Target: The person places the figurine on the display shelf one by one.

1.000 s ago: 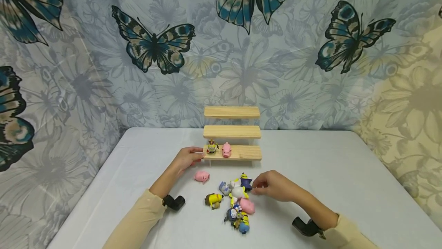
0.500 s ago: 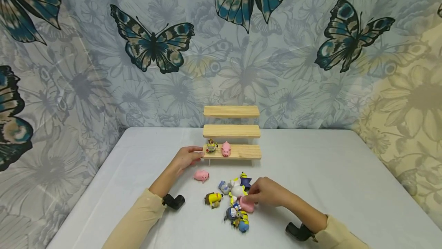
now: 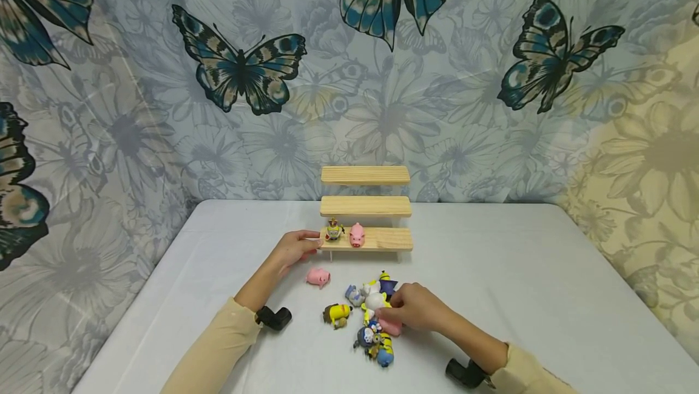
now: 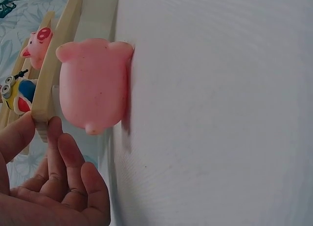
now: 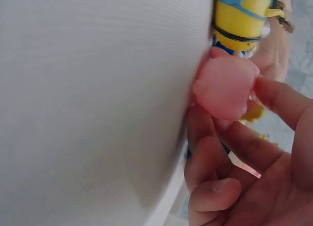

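Observation:
My left hand [image 3: 297, 249] pinches the left end of the lowest step of a wooden tiered display stand [image 3: 390, 239], thumb above and fingertips below in the left wrist view. On that step a crowned minion figure [image 3: 333, 231] and a pink pig figure [image 3: 357, 235] stand side by side. Another pink pig [image 4: 95, 84] lies on the table just in front of the stand. My right hand [image 3: 419, 308] has its thumb and fingers around a third pink pig [image 5: 227, 86], at the right side of a toy pile. The hand partly covers that pig in the head view.
Left of the pile lies a yellow figure with brown hair [image 3: 337, 315]. The pile holds a white-and-yellow figure [image 3: 374, 301], a grey-blue one [image 3: 354, 295], a dark-caped minion [image 3: 388, 285] and a blue-and-yellow minion [image 3: 385, 354]. A butterfly-print cloth [image 3: 262, 151] hangs behind the white table [image 3: 491, 260].
My right hand has moved left and slightly toward me, from beside the dark-caped minion onto the pink pig, and its fingers have closed around it. The left hand keeps its place on the stand.

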The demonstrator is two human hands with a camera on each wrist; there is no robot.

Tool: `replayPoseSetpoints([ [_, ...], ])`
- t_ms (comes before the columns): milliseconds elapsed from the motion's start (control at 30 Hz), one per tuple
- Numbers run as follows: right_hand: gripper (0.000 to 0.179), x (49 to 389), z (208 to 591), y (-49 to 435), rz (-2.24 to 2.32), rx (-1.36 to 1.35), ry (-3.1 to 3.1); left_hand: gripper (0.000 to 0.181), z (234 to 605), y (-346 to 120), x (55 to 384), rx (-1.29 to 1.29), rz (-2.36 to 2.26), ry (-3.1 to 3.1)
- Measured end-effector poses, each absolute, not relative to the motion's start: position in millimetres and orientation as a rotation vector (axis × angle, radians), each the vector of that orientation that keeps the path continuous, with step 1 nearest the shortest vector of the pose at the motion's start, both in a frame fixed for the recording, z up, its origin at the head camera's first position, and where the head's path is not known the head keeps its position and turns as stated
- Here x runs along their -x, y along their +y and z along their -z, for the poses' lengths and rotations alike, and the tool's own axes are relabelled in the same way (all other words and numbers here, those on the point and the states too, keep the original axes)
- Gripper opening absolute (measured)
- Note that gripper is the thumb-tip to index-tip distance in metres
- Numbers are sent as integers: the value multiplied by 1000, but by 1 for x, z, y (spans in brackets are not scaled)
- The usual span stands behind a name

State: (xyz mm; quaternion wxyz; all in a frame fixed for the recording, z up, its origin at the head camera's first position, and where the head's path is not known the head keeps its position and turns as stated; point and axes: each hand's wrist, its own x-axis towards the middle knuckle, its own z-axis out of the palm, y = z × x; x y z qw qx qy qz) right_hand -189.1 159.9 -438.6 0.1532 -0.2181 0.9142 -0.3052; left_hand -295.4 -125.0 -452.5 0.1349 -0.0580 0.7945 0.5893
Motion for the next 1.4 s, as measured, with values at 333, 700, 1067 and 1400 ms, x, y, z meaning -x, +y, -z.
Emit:
replayPoseSetpoints([
  [333, 21, 184, 426, 170, 828, 663, 2523, 38, 449, -123, 292, 163, -1701, 2324],
  [700, 20, 176, 422, 183, 642, 598, 2523, 40, 451, -124, 291, 160, -1696, 2306],
  [1067, 6, 170, 409, 187, 581, 608, 2366, 41, 449, -122, 290, 168, -1671, 2320],
  [1400, 16, 184, 404, 200, 749, 667, 2374, 41, 447, -122, 291, 169, -1656, 2329],
])
